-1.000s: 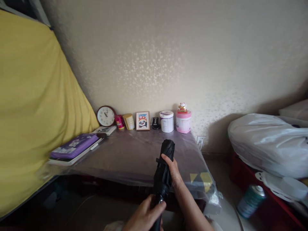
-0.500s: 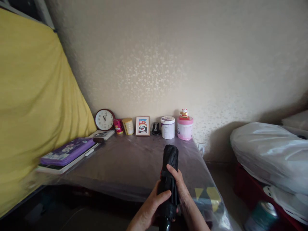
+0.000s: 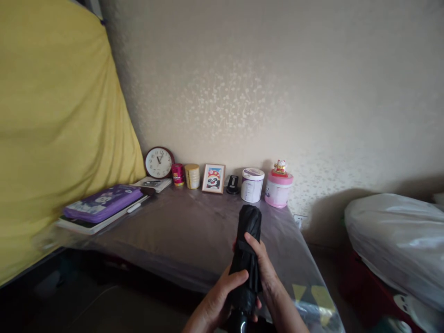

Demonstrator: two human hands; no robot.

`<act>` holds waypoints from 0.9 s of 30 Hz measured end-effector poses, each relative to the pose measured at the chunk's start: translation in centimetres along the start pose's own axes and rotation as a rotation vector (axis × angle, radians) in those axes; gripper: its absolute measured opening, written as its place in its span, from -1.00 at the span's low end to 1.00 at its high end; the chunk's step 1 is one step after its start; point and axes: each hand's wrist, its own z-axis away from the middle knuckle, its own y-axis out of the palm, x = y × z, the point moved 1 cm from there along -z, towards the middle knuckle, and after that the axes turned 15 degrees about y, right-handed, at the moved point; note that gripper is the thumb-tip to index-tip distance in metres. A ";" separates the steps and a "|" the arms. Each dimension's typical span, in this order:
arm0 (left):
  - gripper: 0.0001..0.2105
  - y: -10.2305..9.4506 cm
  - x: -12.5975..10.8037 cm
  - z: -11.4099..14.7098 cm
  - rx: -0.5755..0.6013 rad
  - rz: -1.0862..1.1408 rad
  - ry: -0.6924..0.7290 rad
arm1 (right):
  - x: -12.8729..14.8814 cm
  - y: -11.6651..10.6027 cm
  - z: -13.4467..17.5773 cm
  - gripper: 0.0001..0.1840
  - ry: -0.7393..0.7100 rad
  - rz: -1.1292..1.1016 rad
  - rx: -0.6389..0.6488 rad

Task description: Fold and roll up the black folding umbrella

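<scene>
A black folded umbrella points away from me over the table's front part, its dark handle at the bottom edge of the view. My left hand wraps round its lower part from the left, thumb lying across the fabric. Higher up, my right hand grips the umbrella from the right, with its thumb on top. Fingers of both hands are partly hidden beneath the umbrella. The table below has a clear plastic cover.
Along the wall stand a clock, a panda picture frame, a white canister and a pink canister bearing a lucky-cat figurine. A purple case lies at left by a yellow cloth. White bags are piled right.
The camera view has turned and tilted slightly, so the table's things appear shifted right. Both hands keep their hold on the umbrella, in almost the same position.
</scene>
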 end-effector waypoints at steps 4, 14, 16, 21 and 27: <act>-0.59 -0.7 -0.7 0.3 -0.014 0.049 0.069 | -0.2 1.2 -1.4 -0.52 0.064 0.010 0.080; -0.63 -0.9 -1.5 0.9 -0.253 -0.071 -0.018 | -0.4 0.8 -1.5 -0.51 -0.162 0.418 -0.101; -0.64 -0.9 -1.6 0.9 -0.266 -0.107 -0.008 | -0.2 0.1 -1.4 -0.55 -0.301 0.552 -0.162; -0.65 -1.3 -2.1 0.8 -0.302 -0.114 0.031 | 0.2 -1.3 -1.1 -0.62 -0.512 0.707 -0.152; -0.64 -2.1 -2.9 0.7 -0.366 -0.103 0.043 | 0.0 -1.5 -1.3 -0.78 -0.466 0.619 0.093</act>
